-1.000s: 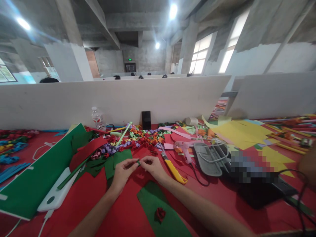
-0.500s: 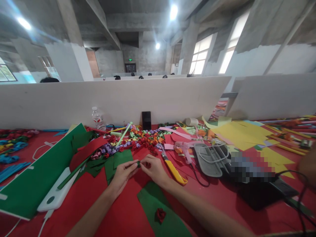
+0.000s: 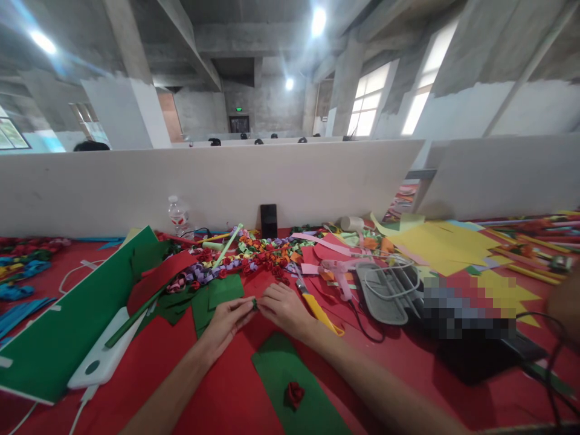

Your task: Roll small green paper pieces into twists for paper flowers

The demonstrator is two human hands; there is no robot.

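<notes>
Between my two hands is a small dark green piece [image 3: 254,304], seemingly folded or rolled paper. My left hand [image 3: 230,317] pinches it between thumb and forefinger. My right hand [image 3: 283,307] is closed at its other side, fingertips pressed against the same piece, the fingers partly hiding it. Below my right hand a red paper rose [image 3: 295,394] lies on a green paper sheet [image 3: 276,356]. Close to the right wrist is a yellow utility knife [image 3: 322,315]. Green paper squares [image 3: 225,292] lie just beyond my left hand.
A pile of small coloured paper flowers [image 3: 240,263] stretches behind my hands. To the right are a pink glue gun [image 3: 341,278], a grey case [image 3: 383,296] and cables. A white power strip [image 3: 102,353] and green board [image 3: 67,329] are at left. A phone [image 3: 269,221] leans on the partition [image 3: 226,181].
My right hand's fingers have shifted slightly and curled in more around the green piece. My left hand stays almost in place.
</notes>
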